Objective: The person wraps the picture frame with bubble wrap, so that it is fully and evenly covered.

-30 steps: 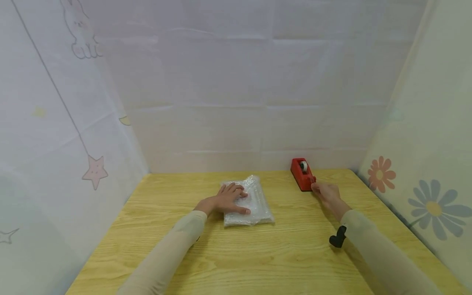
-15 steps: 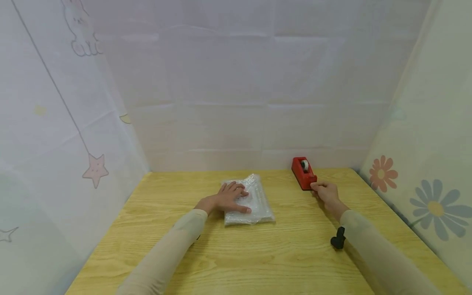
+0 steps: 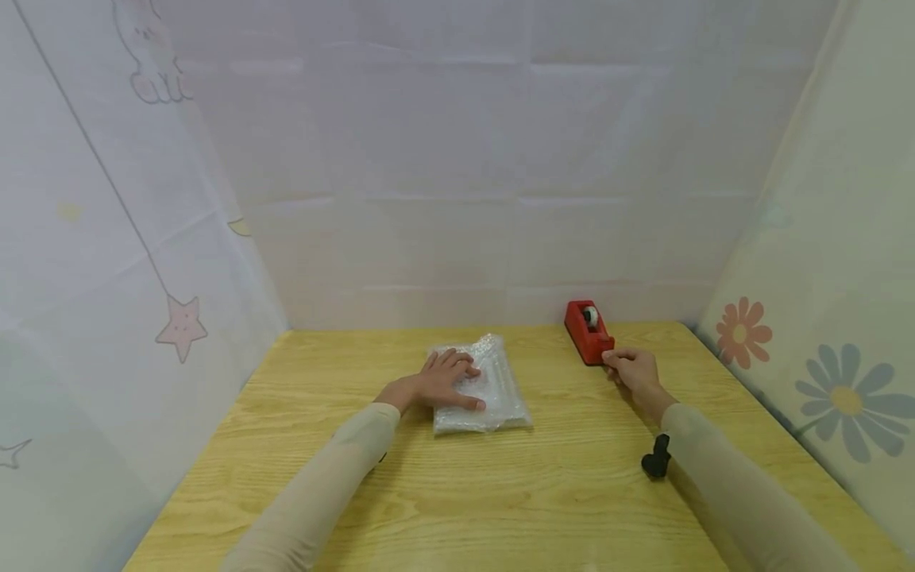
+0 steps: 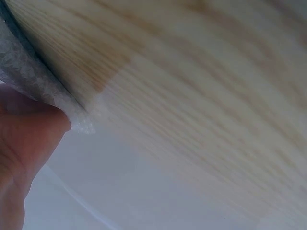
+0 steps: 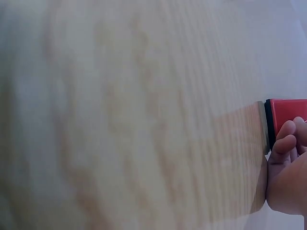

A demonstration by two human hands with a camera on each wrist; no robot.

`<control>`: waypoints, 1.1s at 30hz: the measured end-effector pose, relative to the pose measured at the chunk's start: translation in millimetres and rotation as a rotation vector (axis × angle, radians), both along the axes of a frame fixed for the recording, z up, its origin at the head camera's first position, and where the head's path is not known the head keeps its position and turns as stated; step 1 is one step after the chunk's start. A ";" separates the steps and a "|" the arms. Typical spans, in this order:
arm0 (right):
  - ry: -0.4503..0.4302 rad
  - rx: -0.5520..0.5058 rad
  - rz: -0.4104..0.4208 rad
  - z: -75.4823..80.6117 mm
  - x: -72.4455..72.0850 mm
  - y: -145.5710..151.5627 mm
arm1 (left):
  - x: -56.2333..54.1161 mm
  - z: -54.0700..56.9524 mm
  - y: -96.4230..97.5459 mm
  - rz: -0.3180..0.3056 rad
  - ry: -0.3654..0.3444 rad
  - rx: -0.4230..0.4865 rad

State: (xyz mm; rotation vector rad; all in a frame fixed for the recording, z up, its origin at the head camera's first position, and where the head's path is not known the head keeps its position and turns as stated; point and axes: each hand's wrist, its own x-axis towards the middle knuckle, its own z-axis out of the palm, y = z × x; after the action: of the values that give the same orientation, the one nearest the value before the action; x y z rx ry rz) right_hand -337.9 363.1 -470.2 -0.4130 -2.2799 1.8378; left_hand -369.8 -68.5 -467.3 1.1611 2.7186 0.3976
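Observation:
A flat package in bubble wrap [image 3: 496, 389] lies on the wooden table, left of a red tape dispenser [image 3: 586, 338]. My left hand [image 3: 446, 383] rests on the package with its fingers spread. The left wrist view has the thumb [image 4: 29, 139] against the package's wrapped edge [image 4: 33, 72]. At the dispenser's front end, my right hand [image 3: 632, 373] pinches with thumb and finger beside the cutter; the clear tape between them barely shows. In the right wrist view, the curled fingers [image 5: 285, 143] overlap the red dispenser body [image 5: 288, 108]. A white tape roll [image 3: 590, 316] sits in the dispenser.
The table [image 3: 457, 492] ends at a pale cloth wall [image 3: 429, 262] just behind the dispenser and package. Printed cloth also hangs at the left and right sides. A black wrist mount [image 3: 656, 457] hangs under the right sleeve.
The clear strip seen above my right fingertips a second ago shows less now, with the fingertips still at the dispenser's front. My left hand and the package keep their places.

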 end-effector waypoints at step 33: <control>-0.066 -0.214 0.001 6.4 4.6 2.1 | -0.3 -1.8 0.0 0.000 -0.012 0.035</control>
State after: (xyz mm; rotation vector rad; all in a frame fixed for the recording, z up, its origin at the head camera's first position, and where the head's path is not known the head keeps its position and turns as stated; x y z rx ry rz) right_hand -333.3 365.2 -463.8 -0.5110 -2.1298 2.1073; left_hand -370.1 -68.5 -469.1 1.1635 2.7124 0.4521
